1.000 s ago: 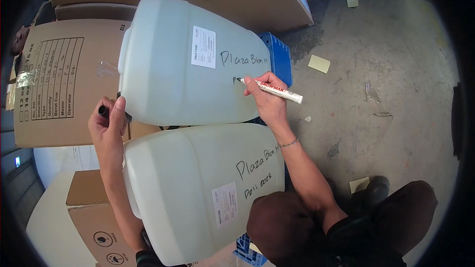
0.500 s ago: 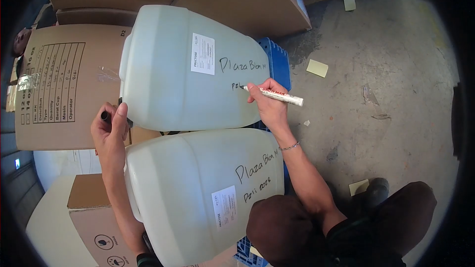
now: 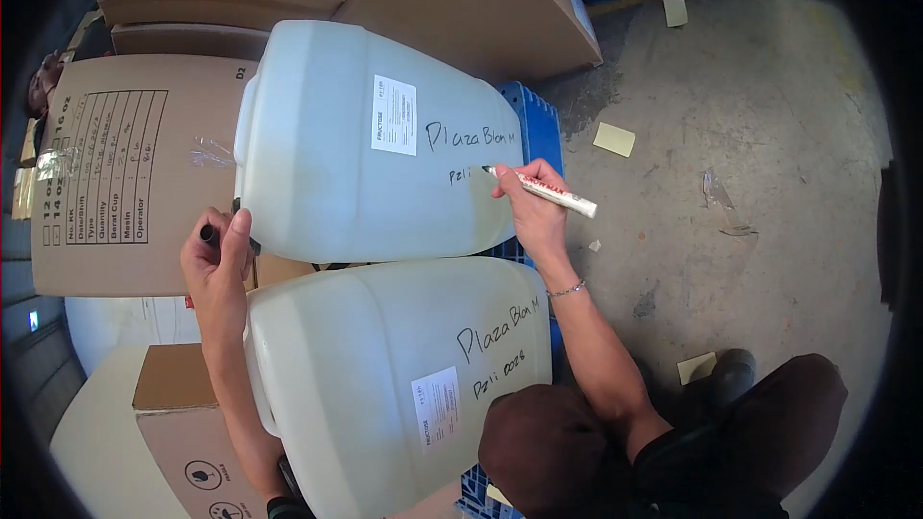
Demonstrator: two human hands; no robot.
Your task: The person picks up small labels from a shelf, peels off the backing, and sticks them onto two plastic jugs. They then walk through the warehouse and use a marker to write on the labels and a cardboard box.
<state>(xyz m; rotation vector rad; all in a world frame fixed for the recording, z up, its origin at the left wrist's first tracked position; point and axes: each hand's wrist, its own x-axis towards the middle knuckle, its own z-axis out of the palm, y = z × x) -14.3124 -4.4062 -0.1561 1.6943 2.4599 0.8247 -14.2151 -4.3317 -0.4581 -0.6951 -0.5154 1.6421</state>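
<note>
A white marker (image 3: 560,194) is pinched in my right hand (image 3: 536,211), its dark tip at the upper jerrycan (image 3: 327,163), just right of the handwritten "pzli". Above that reads "Plaza Blan M", beside a white label (image 3: 394,115). My left hand (image 3: 219,259) is closed round a black cap (image 3: 208,234) at the left edge of this jerrycan. The lower jerrycan (image 3: 336,356) lies beside it, bearing "Plaza Blan M", "Pzli 0028" and a label (image 3: 436,407).
Cardboard boxes (image 3: 192,183) stand at the left and top. A blue pallet (image 3: 540,125) shows under the jerrycans. Yellow paper pieces (image 3: 613,139) and clear tape (image 3: 719,202) lie on the concrete floor (image 3: 798,183). My knees are at the lower right.
My right hand has moved slightly right with the marker, and another letter now shows in the lower line of writing. The left hand still holds the cap. The view has shifted slightly.
</note>
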